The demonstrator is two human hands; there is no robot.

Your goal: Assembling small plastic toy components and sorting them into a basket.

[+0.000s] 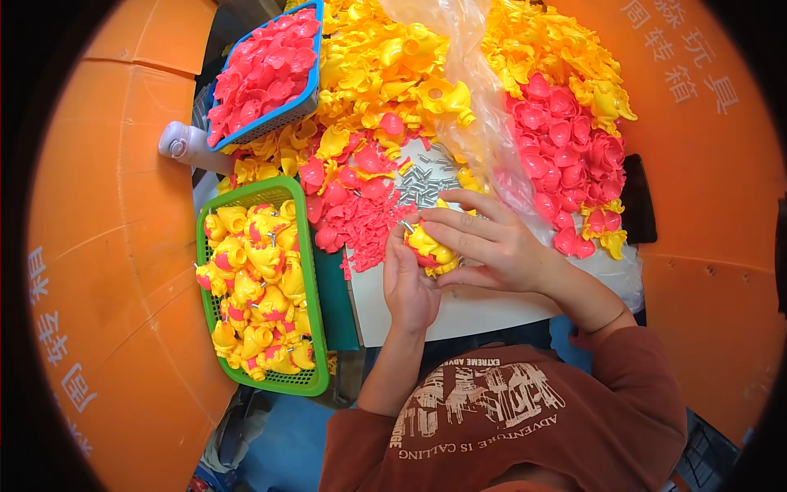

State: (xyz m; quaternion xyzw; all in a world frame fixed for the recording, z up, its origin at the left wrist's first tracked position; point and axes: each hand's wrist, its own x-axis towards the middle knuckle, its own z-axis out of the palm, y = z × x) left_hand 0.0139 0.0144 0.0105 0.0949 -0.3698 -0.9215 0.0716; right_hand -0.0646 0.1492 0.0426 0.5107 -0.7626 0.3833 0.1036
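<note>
Gripping a yellow-and-pink toy piece (429, 247) between a curled left hand (410, 291) and curled right hand (500, 248), over a white work surface (484, 306) right of the green basket (319, 328). Seeing similar pieces (264, 262) inside that basket, small pink parts (361, 225) right of it, silvery pins (422, 187) farther right, a blue basket (316, 70) of pink shells (266, 75) beyond it, yellow shells (381, 53) heaped beyond and right.

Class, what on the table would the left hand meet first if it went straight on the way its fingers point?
The left hand would likely meet the metal parts beyond the toy; its height is unclear.
</note>
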